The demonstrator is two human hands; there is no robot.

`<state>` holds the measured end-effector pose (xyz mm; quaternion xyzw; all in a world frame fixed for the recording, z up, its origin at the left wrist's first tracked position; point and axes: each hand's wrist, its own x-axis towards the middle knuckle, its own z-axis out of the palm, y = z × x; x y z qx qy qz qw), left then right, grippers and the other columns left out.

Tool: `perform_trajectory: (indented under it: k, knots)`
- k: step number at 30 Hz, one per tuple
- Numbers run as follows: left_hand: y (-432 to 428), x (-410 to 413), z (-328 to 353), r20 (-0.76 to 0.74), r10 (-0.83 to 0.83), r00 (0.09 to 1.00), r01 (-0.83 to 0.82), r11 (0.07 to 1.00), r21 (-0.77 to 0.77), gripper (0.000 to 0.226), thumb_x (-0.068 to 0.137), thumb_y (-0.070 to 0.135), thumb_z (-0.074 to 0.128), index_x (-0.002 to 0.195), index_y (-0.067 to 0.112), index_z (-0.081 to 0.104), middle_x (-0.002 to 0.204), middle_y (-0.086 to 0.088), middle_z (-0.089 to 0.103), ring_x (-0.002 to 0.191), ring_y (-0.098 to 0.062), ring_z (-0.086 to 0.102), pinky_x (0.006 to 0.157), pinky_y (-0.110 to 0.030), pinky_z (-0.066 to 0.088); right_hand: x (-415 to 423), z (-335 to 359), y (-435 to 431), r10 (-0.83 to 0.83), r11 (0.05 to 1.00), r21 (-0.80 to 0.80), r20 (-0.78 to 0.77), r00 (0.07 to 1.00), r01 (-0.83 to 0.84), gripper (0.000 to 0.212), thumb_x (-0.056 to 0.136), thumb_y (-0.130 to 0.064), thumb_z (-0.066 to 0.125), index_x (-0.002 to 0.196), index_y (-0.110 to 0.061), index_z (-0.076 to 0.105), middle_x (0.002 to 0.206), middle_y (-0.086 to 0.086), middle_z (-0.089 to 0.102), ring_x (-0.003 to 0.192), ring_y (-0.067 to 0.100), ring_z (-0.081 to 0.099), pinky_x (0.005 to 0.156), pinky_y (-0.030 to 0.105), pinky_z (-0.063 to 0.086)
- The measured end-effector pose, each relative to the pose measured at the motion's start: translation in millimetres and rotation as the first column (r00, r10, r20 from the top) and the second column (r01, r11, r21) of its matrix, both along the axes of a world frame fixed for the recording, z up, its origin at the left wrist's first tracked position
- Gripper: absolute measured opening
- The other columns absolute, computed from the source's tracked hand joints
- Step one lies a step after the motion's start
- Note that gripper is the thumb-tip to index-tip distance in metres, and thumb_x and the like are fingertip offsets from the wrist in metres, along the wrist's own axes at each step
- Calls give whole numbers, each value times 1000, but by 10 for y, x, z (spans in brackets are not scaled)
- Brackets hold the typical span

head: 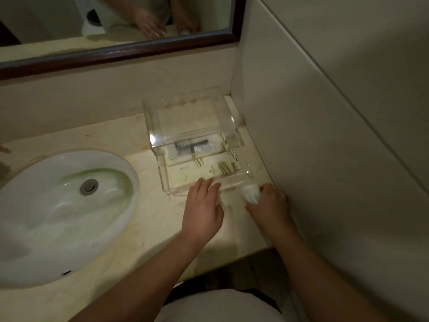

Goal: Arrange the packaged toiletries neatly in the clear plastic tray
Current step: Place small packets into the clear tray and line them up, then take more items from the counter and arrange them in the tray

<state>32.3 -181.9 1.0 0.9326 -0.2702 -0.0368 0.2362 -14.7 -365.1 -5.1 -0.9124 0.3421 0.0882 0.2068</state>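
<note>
A clear plastic tray (162, 180) with a raised clear shelf (153, 126) stands on the counter in the corner by the wall. Inside lie flat cream packets (192, 171) and a packet with a dark item (190, 146). My left hand (203, 210) lies flat on the counter, fingers spread, fingertips touching the tray's front edge. My right hand (270, 205) is at the tray's front right corner, fingers closed on a small white packaged item (250, 192). The picture is blurred, so the item's kind is unclear.
A white oval sink (58, 217) with a metal drain (89, 187) is sunk in the beige marble counter (139, 228) to the left. A dark-framed mirror (116, 54) hangs behind. A tiled wall (325, 159) bounds the right side. The counter's front edge ends below my hands.
</note>
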Motion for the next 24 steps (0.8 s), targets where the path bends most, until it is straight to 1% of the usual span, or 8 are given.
perform_trajectory:
  k: [2, 4, 7, 9, 14, 19, 22, 24]
  knots:
    - [70, -72, 31, 12, 39, 999, -39, 999, -2, 54, 79, 15, 55, 133, 9, 53, 140, -12, 51, 135, -31, 38, 118, -41, 24, 21, -18, 69, 40, 995, 93, 52, 998, -45, 50, 72, -49, 72, 106, -13, 61, 106, 9, 65, 99, 30, 61, 80, 39, 53]
    - [153, -112, 80, 21, 78, 997, -77, 996, -39, 53, 78, 13, 57, 131, 8, 54, 137, -13, 53, 133, -30, 41, 117, -40, 27, 56, -5, 208, 62, 971, 223, 138, 989, -92, 43, 75, -44, 72, 104, -14, 62, 103, 4, 63, 94, 24, 61, 76, 36, 52]
    - [418, -160, 147, 30, 167, 986, -163, 982, -99, 52, 77, 12, 60, 129, 7, 55, 132, -12, 55, 127, -26, 44, 112, -40, 35, 186, 118, 617, 93, 882, 433, 222, 970, -184, 41, 74, -39, 78, 105, -17, 62, 97, -6, 64, 88, 15, 61, 68, 27, 46]
    - [659, -157, 192, 31, 241, 970, -234, 962, -140, 52, 76, 11, 60, 128, 7, 56, 129, -10, 57, 122, -23, 46, 108, -37, 39, 307, 197, 932, 94, 827, 513, 281, 955, -232, 38, 72, -40, 79, 98, -19, 63, 90, -7, 65, 82, 12, 61, 62, 23, 43]
    - [1463, -113, 304, 4, 479, 878, -467, 856, -223, 49, 76, 19, 52, 123, 8, 57, 121, -12, 60, 112, -28, 53, 100, -34, 40, 674, 344, 1821, 249, 785, 457, 383, 889, -417, 33, 79, -40, 75, 86, -10, 65, 78, 4, 68, 73, 22, 63, 61, 32, 41]
    - [2648, -72, 303, -54, 699, 713, -683, 676, -277, 45, 82, 19, 51, 127, 14, 55, 125, -4, 58, 117, -20, 50, 102, -28, 40, 929, 546, 2987, 388, 670, 496, 400, 830, -552, 30, 91, -30, 63, 85, -1, 62, 77, 18, 66, 70, 33, 62, 59, 35, 44]
    - [3512, -31, 243, -70, 787, 613, -768, 574, -283, 41, 83, 12, 55, 124, 14, 58, 121, -2, 60, 116, -18, 53, 100, -22, 38, 1045, 592, 3785, 455, 595, 528, 400, 795, -606, 27, 92, -27, 62, 79, -3, 61, 71, 17, 64, 65, 29, 59, 57, 33, 42]
    - [4113, 23, 212, -74, 828, 556, -808, 517, -283, 40, 82, 8, 58, 121, 12, 60, 117, -4, 63, 112, -20, 56, 98, -26, 43, 1110, 581, 4332, 481, 568, 547, 386, 787, -615, 23, 93, -28, 61, 80, -9, 63, 73, 13, 65, 68, 27, 62, 60, 33, 45]
